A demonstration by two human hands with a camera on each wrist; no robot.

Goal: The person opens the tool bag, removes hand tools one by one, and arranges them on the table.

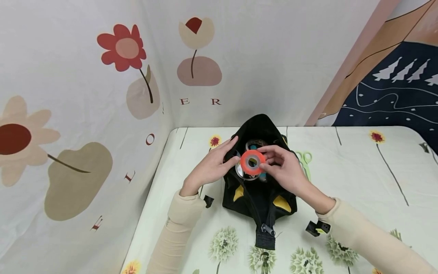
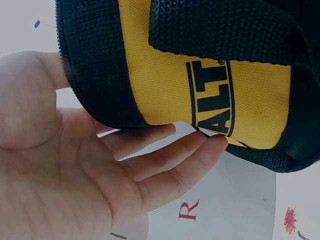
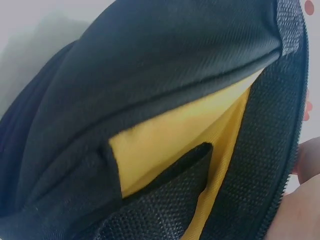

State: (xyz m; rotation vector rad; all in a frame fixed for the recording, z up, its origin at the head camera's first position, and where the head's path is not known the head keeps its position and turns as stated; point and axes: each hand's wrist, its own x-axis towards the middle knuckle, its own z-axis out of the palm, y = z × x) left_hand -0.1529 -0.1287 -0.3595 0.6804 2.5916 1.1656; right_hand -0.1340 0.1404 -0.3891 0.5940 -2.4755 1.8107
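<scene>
A black and yellow zip tool bag [image 1: 236,199] stands on the table with its top open. Over its mouth, my right hand [image 1: 285,167] pinches a roll of orange-red tape [image 1: 245,167] between thumb and fingers. My left hand [image 1: 212,163] lies at the bag's left rim, thumb on the opening side and relaxed fingers along the outside. In the left wrist view those fingertips touch the yellow panel [image 2: 165,90] with black lettering. The right wrist view is mostly filled by the bag's side [image 3: 165,65]; only the edge of my right hand shows there, and the tape is hidden.
Inside the bag are more rolls and small items, partly covered by the tape and my hands. Light green scissors [image 1: 305,161] lie right of the bag. A zip pull [image 1: 268,229] sits on the flap in front. Printed cloth walls [image 1: 260,76] rise behind and at left.
</scene>
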